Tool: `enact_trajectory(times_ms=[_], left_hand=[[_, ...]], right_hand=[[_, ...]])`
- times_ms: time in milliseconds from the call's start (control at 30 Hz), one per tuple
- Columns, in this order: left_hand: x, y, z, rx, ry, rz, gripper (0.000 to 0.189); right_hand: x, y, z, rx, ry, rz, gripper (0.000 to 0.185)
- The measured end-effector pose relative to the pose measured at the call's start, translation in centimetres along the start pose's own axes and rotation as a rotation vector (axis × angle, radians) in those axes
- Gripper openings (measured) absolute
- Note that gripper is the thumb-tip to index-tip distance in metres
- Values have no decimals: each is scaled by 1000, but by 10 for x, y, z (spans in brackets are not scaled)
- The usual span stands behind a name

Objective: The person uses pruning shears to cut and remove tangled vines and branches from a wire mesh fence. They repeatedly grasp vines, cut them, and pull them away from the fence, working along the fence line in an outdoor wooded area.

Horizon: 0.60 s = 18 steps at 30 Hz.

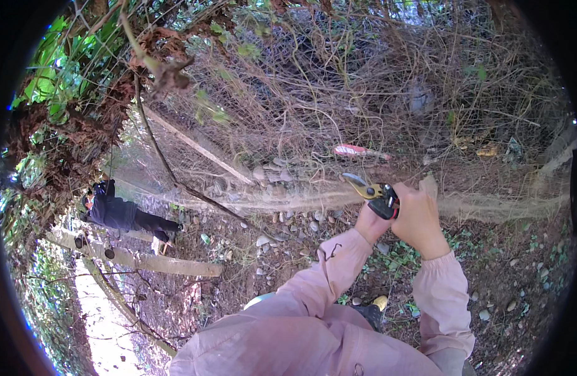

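Pruning shears [374, 193] with black and red handles point left, their handles at my right hand [417, 216], which is curled around them. My left hand [372, 223] passes beneath the shears and my right hand. Its fingers are mostly hidden, so what it holds cannot be told. Just beyond both hands, pale mesh netting [495, 207] runs along the ground in a gathered band. A red and white elongated object [356, 150] lies on the far side of that band, among dry stems. Pale pink sleeves cover both my forearms.
Tangled dry vines [316, 89] fill the far side. A thin bare branch [168, 174] slants across the left, near a wooden pole [199, 148]. Another person [124, 214] stands at the left, by a thick post [171, 264]. Stones [265, 240] dot the soil.
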<state>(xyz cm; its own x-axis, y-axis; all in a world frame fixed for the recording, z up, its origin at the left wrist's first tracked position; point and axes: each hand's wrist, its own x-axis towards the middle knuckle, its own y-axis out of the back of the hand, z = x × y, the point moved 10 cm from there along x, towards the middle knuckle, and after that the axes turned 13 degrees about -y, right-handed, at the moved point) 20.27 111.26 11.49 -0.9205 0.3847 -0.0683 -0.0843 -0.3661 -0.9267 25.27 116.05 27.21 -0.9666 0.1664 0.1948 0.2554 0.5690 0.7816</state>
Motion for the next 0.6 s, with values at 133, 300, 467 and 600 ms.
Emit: enact_trajectory(times_ms=[133,300,467,600], left_hand=[[-27,49,-26,106,33,149,19],[-84,127,-56,88,247,322,23],[-118,166,-86,86,376,358,27],[-115,170,-87,112,357,330,26]], right_hand=[[-3,-7,19,202,-146,-11,27],[-3,-18,34,197,-192,30,30],[12,-36,28,235,-191,8,31],[22,-49,9,303,-201,-65,32]])
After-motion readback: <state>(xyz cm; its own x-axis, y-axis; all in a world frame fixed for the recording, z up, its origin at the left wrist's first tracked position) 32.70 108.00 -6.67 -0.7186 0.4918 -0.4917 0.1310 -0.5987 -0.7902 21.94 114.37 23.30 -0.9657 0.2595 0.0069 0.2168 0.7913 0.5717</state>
